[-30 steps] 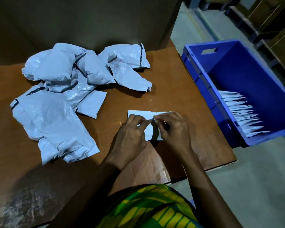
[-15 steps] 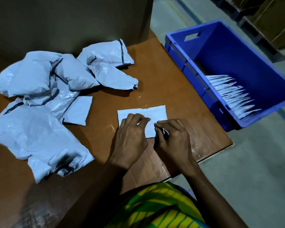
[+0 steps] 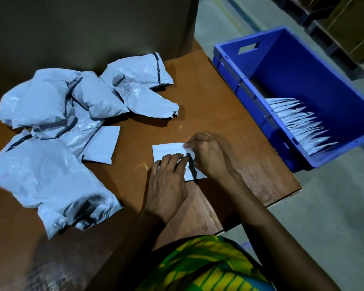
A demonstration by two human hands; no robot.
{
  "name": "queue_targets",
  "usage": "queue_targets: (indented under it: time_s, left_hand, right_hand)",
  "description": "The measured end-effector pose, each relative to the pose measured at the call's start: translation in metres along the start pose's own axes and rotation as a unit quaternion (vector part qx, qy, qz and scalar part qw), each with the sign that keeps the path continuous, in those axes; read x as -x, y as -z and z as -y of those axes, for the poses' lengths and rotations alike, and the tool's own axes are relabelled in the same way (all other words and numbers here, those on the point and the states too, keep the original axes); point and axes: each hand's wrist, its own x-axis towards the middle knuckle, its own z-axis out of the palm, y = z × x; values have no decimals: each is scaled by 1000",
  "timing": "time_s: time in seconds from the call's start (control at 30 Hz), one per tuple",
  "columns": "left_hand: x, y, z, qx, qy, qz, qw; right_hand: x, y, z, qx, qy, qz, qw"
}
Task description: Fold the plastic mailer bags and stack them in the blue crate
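A small folded white mailer bag (image 3: 166,151) lies on the brown table (image 3: 229,127) in front of me. My left hand (image 3: 168,181) presses its near left part flat with the fingers laid on it. My right hand (image 3: 210,156) pinches the bag's right edge and lifts it over in a fold. A heap of crumpled grey mailer bags (image 3: 57,122) covers the table's left half. The blue crate (image 3: 303,85) stands off the table's right edge, with a row of several folded bags (image 3: 298,124) stacked against its near wall.
One folded grey bag (image 3: 102,144) lies flat between the heap and my hands. A large cardboard wall (image 3: 88,28) rises behind the table. The table's edge runs close on the right, with grey floor (image 3: 324,217) below. Cardboard boxes (image 3: 349,24) stand at the far right.
My right hand has moved up along the bag's right edge and turned that edge over to the left. My left hand stays pressing on the bag. The view has shifted slightly.
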Motion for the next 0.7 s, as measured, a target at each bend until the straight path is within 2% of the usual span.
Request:
queue_targets:
  time_s: [0.13, 0.33, 0.47, 0.7]
  left_hand:
    - [0, -2, 1, 1, 8, 0, 1000]
    - [-2, 2, 4, 53, 11, -19, 998]
    - [-13, 10, 6, 103, 11, -56, 993]
    - [-10, -1, 9, 4, 23, -19, 1000]
  right_hand:
    - [4, 7, -1, -8, 14, -17, 1000]
    - [43, 9, -4, -23, -51, -100, 993]
    - [56, 1, -3, -53, -64, -119, 989]
    - [60, 5, -3, -37, -50, -110, 992]
